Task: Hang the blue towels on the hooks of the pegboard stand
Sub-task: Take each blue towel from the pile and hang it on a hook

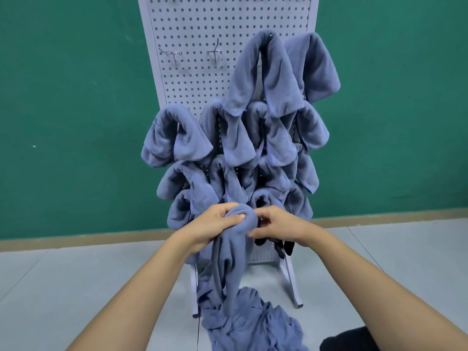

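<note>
A white pegboard stand (192, 79) rises in front of me against a green wall. Several blue towels (268, 79) hang on its hooks, covering the lower half and the upper right. Two bare metal hooks (215, 53) show at the upper left of the board. My left hand (215, 224) grips the bunched top of a blue towel (233, 252) that hangs down in front of the board's bottom. My right hand (276, 224) pinches the same towel from the right. Its tail drops into a pile of blue towels (253, 325) on the floor.
The stand's white feet (293, 290) rest on a pale grey floor. A brown skirting strip (76, 240) runs along the base of the green wall. Some black items (281, 247) hang low on the board's right. A dark object (347, 340) sits at the bottom right.
</note>
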`<act>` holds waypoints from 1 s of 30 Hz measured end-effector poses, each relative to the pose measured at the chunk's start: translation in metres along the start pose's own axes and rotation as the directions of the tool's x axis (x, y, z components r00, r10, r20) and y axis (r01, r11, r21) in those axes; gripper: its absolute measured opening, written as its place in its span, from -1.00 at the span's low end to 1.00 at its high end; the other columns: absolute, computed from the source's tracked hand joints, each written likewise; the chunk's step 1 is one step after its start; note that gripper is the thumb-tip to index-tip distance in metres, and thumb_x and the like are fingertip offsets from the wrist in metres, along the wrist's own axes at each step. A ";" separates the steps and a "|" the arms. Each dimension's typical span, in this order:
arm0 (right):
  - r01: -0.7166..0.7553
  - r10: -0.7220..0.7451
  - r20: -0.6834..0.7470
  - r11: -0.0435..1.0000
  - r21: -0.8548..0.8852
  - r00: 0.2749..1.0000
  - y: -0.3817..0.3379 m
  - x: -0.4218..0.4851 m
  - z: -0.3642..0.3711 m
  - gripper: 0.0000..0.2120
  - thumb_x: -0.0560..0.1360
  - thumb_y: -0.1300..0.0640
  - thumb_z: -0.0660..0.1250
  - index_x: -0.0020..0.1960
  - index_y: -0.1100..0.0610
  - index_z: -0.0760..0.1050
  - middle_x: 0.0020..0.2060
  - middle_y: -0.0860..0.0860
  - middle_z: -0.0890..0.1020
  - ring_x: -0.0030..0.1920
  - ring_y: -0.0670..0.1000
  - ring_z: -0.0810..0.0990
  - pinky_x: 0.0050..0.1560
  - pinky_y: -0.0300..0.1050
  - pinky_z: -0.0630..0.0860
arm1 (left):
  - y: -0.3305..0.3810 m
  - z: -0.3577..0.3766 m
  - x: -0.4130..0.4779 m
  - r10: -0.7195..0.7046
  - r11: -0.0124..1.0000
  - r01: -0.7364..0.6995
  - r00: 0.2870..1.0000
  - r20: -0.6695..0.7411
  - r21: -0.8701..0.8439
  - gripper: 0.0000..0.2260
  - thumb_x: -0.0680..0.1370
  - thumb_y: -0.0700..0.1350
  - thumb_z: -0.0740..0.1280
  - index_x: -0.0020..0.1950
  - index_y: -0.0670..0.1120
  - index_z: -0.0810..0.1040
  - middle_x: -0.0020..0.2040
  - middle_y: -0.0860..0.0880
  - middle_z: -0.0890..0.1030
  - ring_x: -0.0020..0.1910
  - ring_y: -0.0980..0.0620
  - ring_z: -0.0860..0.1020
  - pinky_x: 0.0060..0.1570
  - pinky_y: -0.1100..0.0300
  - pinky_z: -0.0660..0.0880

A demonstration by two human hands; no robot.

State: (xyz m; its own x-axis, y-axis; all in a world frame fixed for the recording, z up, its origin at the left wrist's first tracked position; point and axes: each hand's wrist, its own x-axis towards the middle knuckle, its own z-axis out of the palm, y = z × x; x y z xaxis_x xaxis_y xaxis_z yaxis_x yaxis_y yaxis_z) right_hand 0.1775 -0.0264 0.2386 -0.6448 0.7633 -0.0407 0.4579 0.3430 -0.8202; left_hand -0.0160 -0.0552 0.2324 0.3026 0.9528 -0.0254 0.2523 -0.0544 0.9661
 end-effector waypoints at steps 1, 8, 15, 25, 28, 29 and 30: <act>-0.007 0.005 -0.022 0.997 -0.074 1.000 0.001 0.002 0.001 -0.82 0.49 0.24 0.39 0.09 0.16 0.57 -0.41 -0.14 0.51 -0.46 -0.17 0.33 -0.37 -0.35 0.31 | 0.001 -0.001 -0.001 -0.026 0.999 0.026 1.000 0.005 -0.018 -0.83 0.58 -0.12 0.32 0.13 -0.11 0.60 0.07 -0.08 0.67 0.11 0.01 0.61 0.13 0.19 0.52; 0.038 -0.095 -0.348 0.985 -0.167 0.933 -0.002 0.013 0.011 -0.91 0.46 0.26 0.41 -0.15 0.10 0.56 -0.25 -0.01 0.51 -0.38 -0.18 0.44 -0.27 -0.37 0.42 | -0.011 0.004 -0.014 -0.455 0.837 0.401 0.888 0.068 0.371 -0.67 0.38 0.11 0.52 -0.15 -0.08 0.48 -0.23 0.03 0.54 -0.22 0.09 0.52 -0.24 0.28 0.37; 0.073 -0.081 -0.516 0.997 -0.036 0.853 -0.004 0.018 0.016 -0.76 0.43 0.35 0.35 -0.19 0.01 0.53 -0.13 0.04 0.54 -0.23 0.01 0.58 -0.31 -0.39 0.45 | -0.014 0.030 -0.020 -0.382 0.893 0.419 0.898 0.219 -0.161 -0.58 0.42 -0.04 0.50 0.22 -0.12 0.53 0.11 -0.05 0.66 0.12 0.04 0.62 0.20 0.13 0.51; 0.036 0.072 -0.552 0.983 0.182 0.831 0.009 0.011 0.009 -0.83 0.53 0.15 0.35 -0.24 0.08 0.47 -0.31 -0.02 0.55 -0.28 -0.05 0.47 -0.13 -0.12 0.44 | 0.006 0.025 -0.019 -0.223 0.698 0.186 0.974 0.037 -0.691 -0.73 0.56 -0.05 0.27 -0.04 -0.21 0.68 0.02 -0.20 0.67 -0.01 -0.04 0.66 0.07 0.10 0.54; -0.008 0.188 -0.548 0.950 0.313 0.815 0.010 0.003 0.006 -0.67 0.56 -0.08 0.27 -0.25 0.14 0.43 -0.31 0.03 0.51 -0.24 0.00 0.46 -0.17 -0.13 0.43 | 0.016 0.019 -0.021 -0.174 0.616 0.038 0.981 -0.089 -0.787 -0.63 0.63 -0.01 0.16 0.00 -0.24 0.65 -0.01 -0.18 0.69 -0.03 0.00 0.67 -0.06 0.15 0.61; -0.025 0.238 -0.494 0.917 0.399 0.836 0.007 0.001 0.006 -0.62 0.56 -0.14 0.25 -0.24 0.15 0.45 -0.28 0.06 0.51 -0.22 0.02 0.46 -0.15 -0.13 0.44 | 0.020 0.017 -0.022 -0.164 0.580 0.011 0.981 -0.104 -0.814 -0.62 0.63 0.01 0.15 0.13 -0.26 0.59 0.06 -0.20 0.66 0.05 -0.02 0.65 0.03 0.12 0.58; -0.051 0.278 -0.416 0.876 0.479 0.866 0.005 -0.001 0.007 -0.59 0.56 -0.18 0.22 -0.21 0.15 0.48 -0.24 0.07 0.52 -0.18 0.04 0.48 -0.11 -0.12 0.47 | 0.022 0.016 -0.023 -0.160 0.557 -0.004 0.981 -0.112 -0.830 -0.60 0.63 0.03 0.16 0.24 -0.26 0.52 0.16 -0.22 0.62 0.15 -0.05 0.61 0.15 0.09 0.53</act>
State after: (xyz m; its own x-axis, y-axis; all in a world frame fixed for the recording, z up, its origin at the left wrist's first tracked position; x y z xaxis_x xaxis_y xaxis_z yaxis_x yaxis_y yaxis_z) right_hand 0.1762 -0.0298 0.2301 -0.1761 0.9840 -0.0261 0.1409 -0.0010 -0.9900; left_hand -0.0032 -0.0830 0.2503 0.1533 0.9767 -0.1503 -0.6239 0.2136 0.7518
